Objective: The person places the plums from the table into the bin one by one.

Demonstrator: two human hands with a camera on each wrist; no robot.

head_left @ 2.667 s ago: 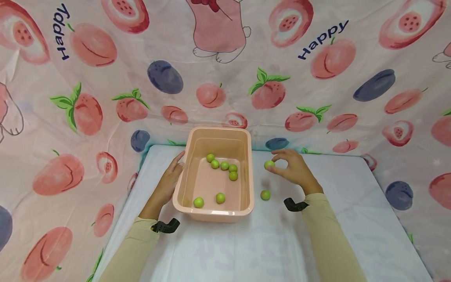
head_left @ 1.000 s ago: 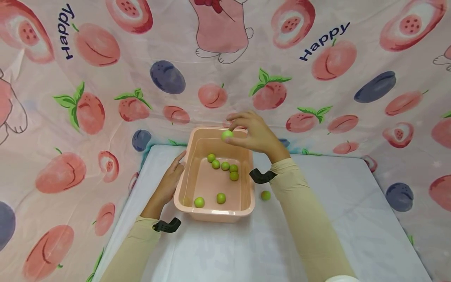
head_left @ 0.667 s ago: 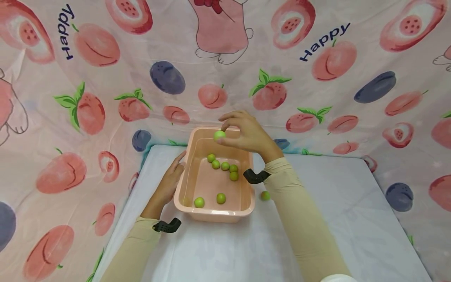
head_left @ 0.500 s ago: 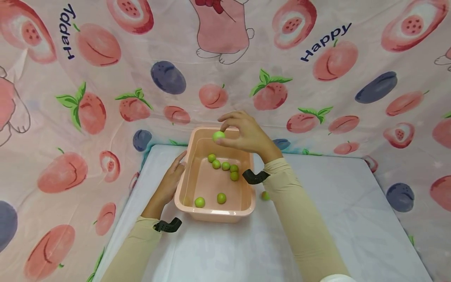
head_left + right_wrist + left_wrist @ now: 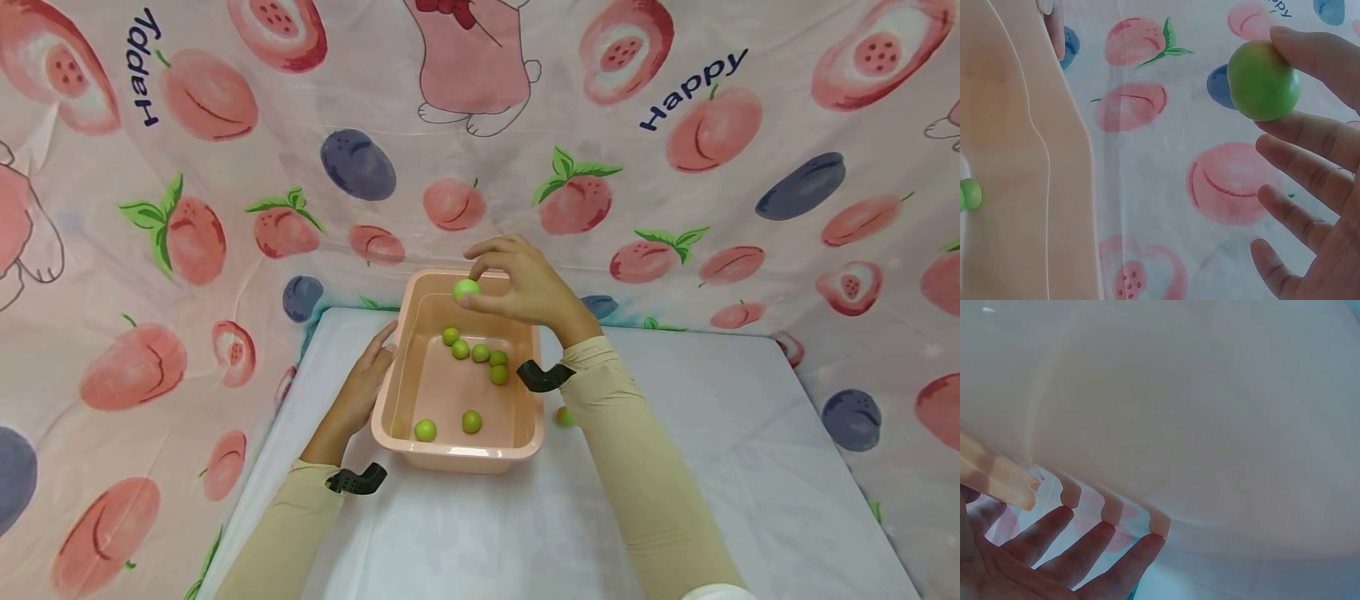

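Observation:
A small round green fruit (image 5: 466, 290) is pinched between the thumb and index finger of my right hand (image 5: 517, 279), above the far end of a peach-coloured plastic bin (image 5: 453, 454). In the right wrist view, the held fruit (image 5: 1264, 81) looks smooth, and the other fingers spread apart from it. Several more green fruits lie on the bin's floor, including a near-left one (image 5: 425, 430) and another (image 5: 471, 422) to its right. My left hand (image 5: 358, 392) rests against the bin's left side; in the left wrist view, its straight fingertips (image 5: 1154, 540) touch the outer wall.
One loose green fruit (image 5: 565, 416) lies on the white-covered table (image 5: 675, 400) right of the bin, partly hidden by the right sleeve. A fruit-print cloth (image 5: 480, 158) hangs behind and beside the table. A white rounded thing (image 5: 720, 592) shows at the bottom edge.
My right hand has carried the pinched fruit from right of the bin, leftward over its far end, then held nearly still for the last half second. My left hand stays at the bin.

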